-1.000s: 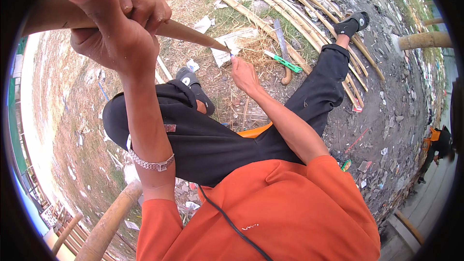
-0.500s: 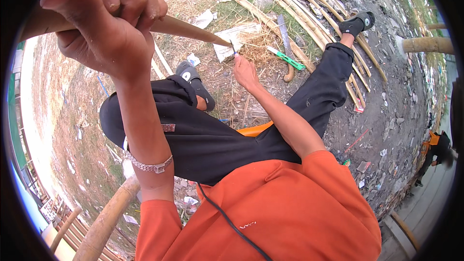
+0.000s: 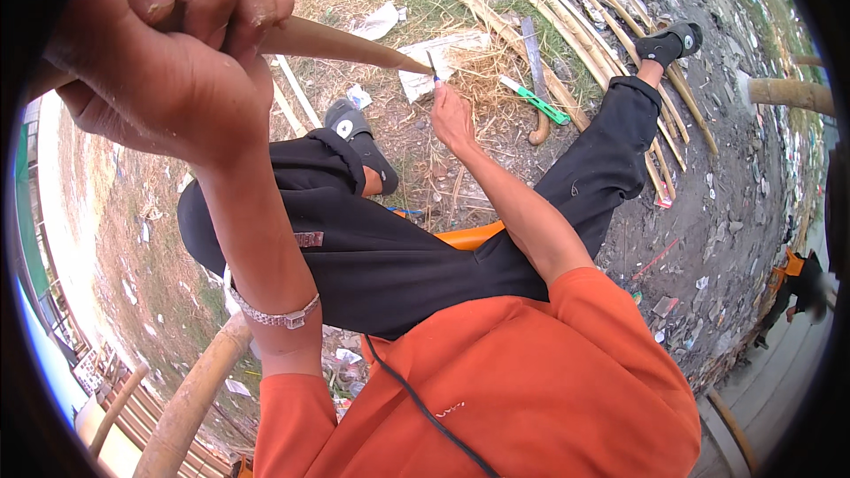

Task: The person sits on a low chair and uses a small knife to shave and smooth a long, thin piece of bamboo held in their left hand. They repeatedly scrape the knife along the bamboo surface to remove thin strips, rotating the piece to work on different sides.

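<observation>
My left hand (image 3: 177, 62), large and close at the upper left, is wrapped round a long bamboo pole (image 3: 345, 42). The pole slopes away to the right and narrows to a tip. At that tip, my right hand (image 3: 452, 119) pinches a small blue-handled tool with a thin dark blade (image 3: 431, 59). The blade stands across the pole's end, seemingly touching it. Beyond my right hand, a green utility knife (image 3: 544, 104) lies on the ground beside a long flat blade with a curved wooden handle (image 3: 539, 131).
Split bamboo strips (image 3: 567, 26) fan across the ground at the upper right, by my outstretched foot (image 3: 668, 42). Straw shavings (image 3: 487, 71) and a white sheet (image 3: 418, 84) lie below the pole's tip. A thick bamboo post (image 3: 199, 381) rises at the lower left. Another person (image 3: 801, 288) is at far right.
My left hand has shifted slightly left and lower with the pole. My right hand stays at the tip with the blade. The whole view has moved a little.
</observation>
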Tool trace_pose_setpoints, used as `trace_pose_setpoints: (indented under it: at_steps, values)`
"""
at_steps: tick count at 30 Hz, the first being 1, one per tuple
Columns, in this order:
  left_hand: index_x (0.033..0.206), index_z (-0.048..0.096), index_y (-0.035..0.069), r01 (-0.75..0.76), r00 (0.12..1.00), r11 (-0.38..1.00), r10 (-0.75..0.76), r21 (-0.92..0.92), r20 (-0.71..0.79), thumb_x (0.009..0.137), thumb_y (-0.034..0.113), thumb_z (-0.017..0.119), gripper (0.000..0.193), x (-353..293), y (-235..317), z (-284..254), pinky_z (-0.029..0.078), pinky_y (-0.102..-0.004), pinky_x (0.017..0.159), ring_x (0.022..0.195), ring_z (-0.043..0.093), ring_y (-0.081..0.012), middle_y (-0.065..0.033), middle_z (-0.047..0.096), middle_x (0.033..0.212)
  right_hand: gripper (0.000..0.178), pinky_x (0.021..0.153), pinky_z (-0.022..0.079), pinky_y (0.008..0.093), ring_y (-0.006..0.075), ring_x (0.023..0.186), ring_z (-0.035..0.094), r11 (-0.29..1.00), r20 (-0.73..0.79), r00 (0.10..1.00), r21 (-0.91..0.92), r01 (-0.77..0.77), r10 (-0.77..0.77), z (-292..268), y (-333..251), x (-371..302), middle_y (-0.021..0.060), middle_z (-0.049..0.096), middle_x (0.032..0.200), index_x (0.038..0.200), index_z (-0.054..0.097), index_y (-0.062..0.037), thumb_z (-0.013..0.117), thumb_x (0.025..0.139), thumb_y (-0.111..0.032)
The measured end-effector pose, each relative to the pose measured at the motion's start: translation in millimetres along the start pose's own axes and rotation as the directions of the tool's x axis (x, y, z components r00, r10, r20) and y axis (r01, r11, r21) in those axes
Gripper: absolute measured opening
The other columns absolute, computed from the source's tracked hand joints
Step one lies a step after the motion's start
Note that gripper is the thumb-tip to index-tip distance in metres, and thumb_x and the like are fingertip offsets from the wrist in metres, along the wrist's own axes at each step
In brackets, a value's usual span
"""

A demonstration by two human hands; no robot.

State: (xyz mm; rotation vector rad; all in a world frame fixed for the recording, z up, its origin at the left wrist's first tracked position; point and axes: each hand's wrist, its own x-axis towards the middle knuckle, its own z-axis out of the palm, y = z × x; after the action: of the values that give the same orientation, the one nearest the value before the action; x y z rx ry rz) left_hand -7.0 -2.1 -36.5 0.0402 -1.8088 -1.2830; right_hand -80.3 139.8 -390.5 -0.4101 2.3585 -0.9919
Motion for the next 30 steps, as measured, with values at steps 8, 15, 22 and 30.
trace_pose_setpoints:
  at_steps: [8,15,22,30]
  values:
    - [0.059,0.014,0.014,0.031,0.998,0.997,-0.034,-0.07,-0.052,0.094,0.057,0.029,0.058,-1,2,-2,0.024,-0.0291,0.041,0.039,0.024,-0.0127,-0.0004,0.021,0.048,0.049,0.083,0.042,0.0543,0.0488,0.094,0.056,0.993,0.05,0.994,-0.061,-0.096,0.1,-1,4,6,0.0306,0.06,0.096,0.105,0.056,-0.0023,0.027,0.097,-0.04]
    - [0.058,0.015,0.014,0.024,1.0,0.997,-0.023,-0.071,0.015,0.095,0.057,0.028,0.058,-3,1,-4,0.024,-0.0291,0.041,0.038,0.024,-0.0122,-0.0002,0.02,0.049,0.05,0.083,0.042,0.055,0.0488,0.094,0.056,0.978,0.04,0.983,-0.113,-0.175,0.181,21,39,19,0.0316,0.06,0.096,0.105,0.056,-0.0019,0.027,0.096,-0.042]
    - [0.058,0.016,0.014,-0.002,0.999,0.992,0.008,-0.124,0.046,0.095,0.056,0.027,0.058,0,5,-15,0.024,-0.0289,0.041,0.038,0.025,-0.0121,-0.0004,0.021,0.048,0.049,0.087,0.042,0.0531,0.0501,0.096,0.055,0.981,0.016,0.984,-0.084,-0.176,0.178,25,31,9,0.0319,0.06,0.096,0.109,0.057,-0.0029,0.029,0.096,-0.041]
    - [0.058,0.019,0.014,-0.03,0.989,0.991,0.047,0.128,-0.137,0.096,0.053,0.027,0.056,-3,-2,4,0.028,-0.0298,0.044,0.039,0.027,-0.0135,-0.0007,0.022,0.05,0.049,0.077,0.042,0.0496,0.0442,0.085,0.057,1.0,0.079,0.997,-0.025,0.008,-0.006,-36,-20,-10,0.0288,0.059,0.086,0.09,0.057,0.0014,0.033,0.096,-0.041]
